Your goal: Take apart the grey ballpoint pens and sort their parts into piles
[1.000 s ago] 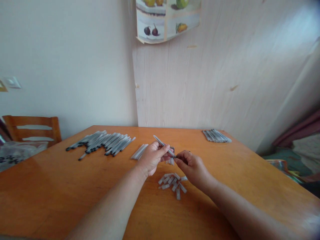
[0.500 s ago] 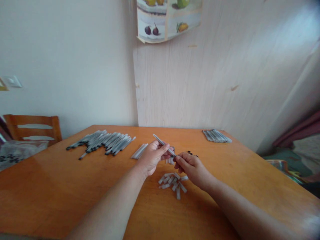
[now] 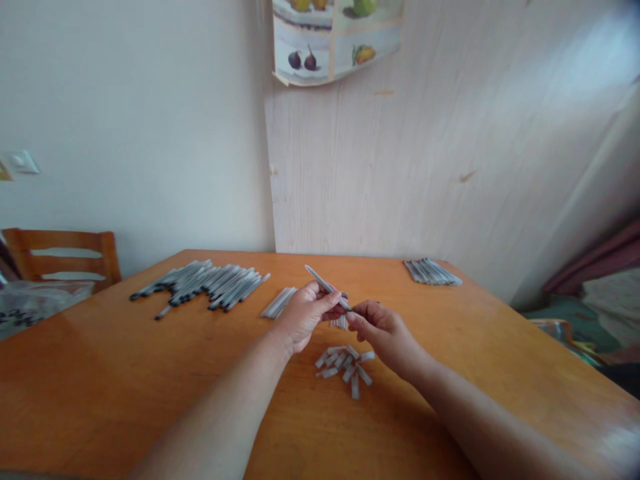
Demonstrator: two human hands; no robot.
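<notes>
The slim, pale grey pen [image 3: 320,280] slants, its lower end dark.

smooth plastic pen [image 3: 317,278], glossy wooden table [image 3: 490,340]

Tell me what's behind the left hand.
Pale tubes on the table stick out left of the left hand, and more pale ends show to its right. The hand covers whatever lies between, so whether they form one row can't be told.
</notes>
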